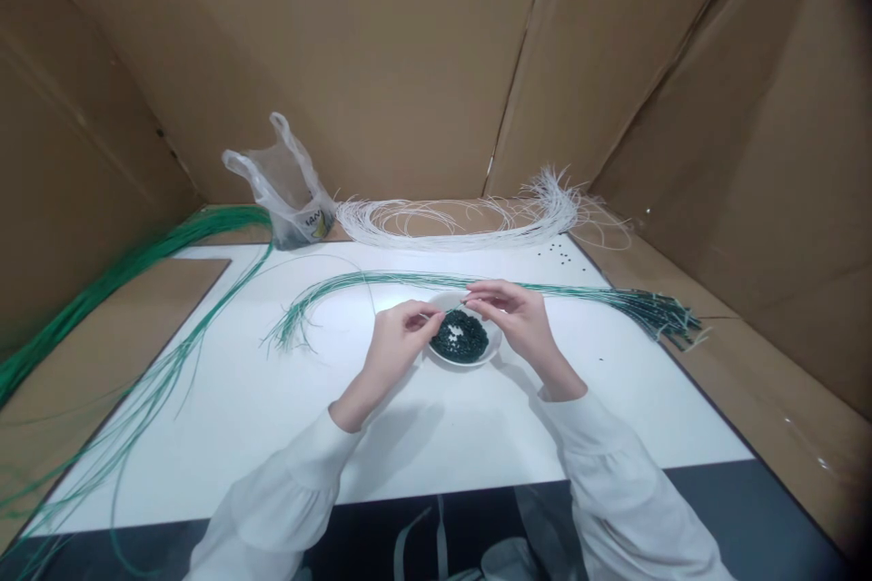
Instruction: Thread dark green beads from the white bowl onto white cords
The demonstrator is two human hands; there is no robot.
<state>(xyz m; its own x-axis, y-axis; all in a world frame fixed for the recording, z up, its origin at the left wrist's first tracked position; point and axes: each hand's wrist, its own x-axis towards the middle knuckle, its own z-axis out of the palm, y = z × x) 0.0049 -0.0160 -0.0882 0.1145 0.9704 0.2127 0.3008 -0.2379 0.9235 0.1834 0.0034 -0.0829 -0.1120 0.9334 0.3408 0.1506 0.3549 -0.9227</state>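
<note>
A white bowl (496, 347) holds many small dark green beads (460, 338), with a bare white patch showing at its middle. Over its left rim, my left hand (399, 340) pinches a thin green strand (454, 309). My right hand (514, 313) is above the right rim, thumb and fingers closed at the strand's other end; whether a bead sits there is too small to tell. Just behind the bowl runs a bundle of green strands (409, 278), its right end (664, 313) thick with dark beading.
Loose green strands (136, 281) spread along the left side. At the back stand a plastic bag (292, 200) and a coil of white strands (463, 236). Several dark beads (564, 256) lie scattered at the back right of the white board (272, 436). Cardboard walls (286, 64) surround the table.
</note>
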